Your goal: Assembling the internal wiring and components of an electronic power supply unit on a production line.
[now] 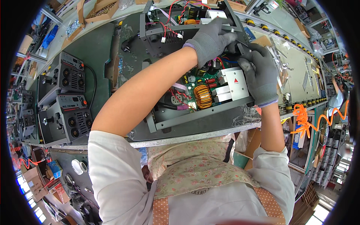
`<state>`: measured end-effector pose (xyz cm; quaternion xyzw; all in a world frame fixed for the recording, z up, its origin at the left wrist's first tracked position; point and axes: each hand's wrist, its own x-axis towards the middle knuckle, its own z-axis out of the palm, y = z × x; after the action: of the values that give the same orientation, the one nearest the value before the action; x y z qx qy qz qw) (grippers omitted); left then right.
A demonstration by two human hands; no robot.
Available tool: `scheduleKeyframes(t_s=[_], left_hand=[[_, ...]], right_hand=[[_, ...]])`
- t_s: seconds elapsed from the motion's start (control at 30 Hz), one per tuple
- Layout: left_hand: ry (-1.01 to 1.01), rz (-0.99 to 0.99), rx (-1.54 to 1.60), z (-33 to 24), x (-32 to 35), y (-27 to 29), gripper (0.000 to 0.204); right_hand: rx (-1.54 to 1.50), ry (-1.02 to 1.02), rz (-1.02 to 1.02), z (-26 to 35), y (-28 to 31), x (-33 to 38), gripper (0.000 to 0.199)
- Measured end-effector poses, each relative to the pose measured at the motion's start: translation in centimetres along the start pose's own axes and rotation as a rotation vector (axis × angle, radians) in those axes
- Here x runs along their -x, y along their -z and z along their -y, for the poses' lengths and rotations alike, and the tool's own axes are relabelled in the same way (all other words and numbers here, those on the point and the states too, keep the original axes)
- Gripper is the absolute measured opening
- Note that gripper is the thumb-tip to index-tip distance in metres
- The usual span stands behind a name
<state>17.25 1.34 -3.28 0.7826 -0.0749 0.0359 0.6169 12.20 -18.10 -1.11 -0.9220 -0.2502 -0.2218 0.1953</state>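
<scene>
Open machine chassis (195, 112): grey metal frame lying flat on the bench mat (101, 56), centre of view, lid off. Inside: green circuit board (195, 88); copper-wound coil (203, 96) near the middle; white block components (232, 84) at 3 o'clock of the coil; red and black wiring (170, 20) running toward 12 o'clock, where a second coil (191, 21) shows.

Left hand (210, 41): grey knit glove, at 12 o'clock of the board, fingers curled over a grey crossbar (195, 29) of the frame, gripping or pressing it. A small bright tip (233, 28) shows by the fingertips; cannot tell whether it is a tool or a fastener.

Right hand (260, 77): grey glove, at 3 o'clock of the board, closed around a dark part (243, 48) at the frame's far right corner, thumb against the white blocks. What the palm encloses is hidden.

Risks, as judged: both hands work close above bare wiring, so a glove could snag a lead and tug a connector loose; the frame could shift on the mat if pressed off-centre; a small fastener, if that is what it is, could drop among the board parts.

Surroundings: finished grey units with knobs (65, 101) at 9 o'clock; cardboard boxes (101, 9) at 11 o'clock; roller conveyor line (300, 63) at 2 o'clock; orange coiled hose (305, 120) at 4 o'clock.
</scene>
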Motion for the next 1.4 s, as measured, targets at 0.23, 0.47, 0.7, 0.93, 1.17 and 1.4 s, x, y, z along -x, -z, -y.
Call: scheduleKeyframes(t_s=[0.23,0.47,0.7,0.93,1.17,1.4], left_hand=[[0.002,0.234,-0.495,-0.2,0.1,1.8,0.031],[0.008,0.229,-0.662,0.4,0.0,0.9,0.034],[0.051,0.264,-0.713,0.1,-0.2,0.5,0.033],[0.036,0.246,-0.796,0.1,0.1,-0.7,0.033],[-0.058,0.339,-0.826,-0.8,-0.2,1.3,0.032],[-0.057,0.257,-0.818,0.6,-0.1,-0.7,0.026]], right_hand=[[-0.165,-0.133,0.055,-0.1,-0.4,0.8,0.012],[-0.296,-0.194,0.050,-0.3,-0.4,1.1,0.013],[-0.323,-0.219,0.074,0.0,-0.4,0.9,0.014],[-0.272,-0.264,0.093,-0.1,-0.4,0.9,0.014],[-0.276,-0.238,0.065,-0.2,-0.1,0.8,0.014],[-0.363,-0.301,0.129,-0.7,-0.1,0.3,0.012]])
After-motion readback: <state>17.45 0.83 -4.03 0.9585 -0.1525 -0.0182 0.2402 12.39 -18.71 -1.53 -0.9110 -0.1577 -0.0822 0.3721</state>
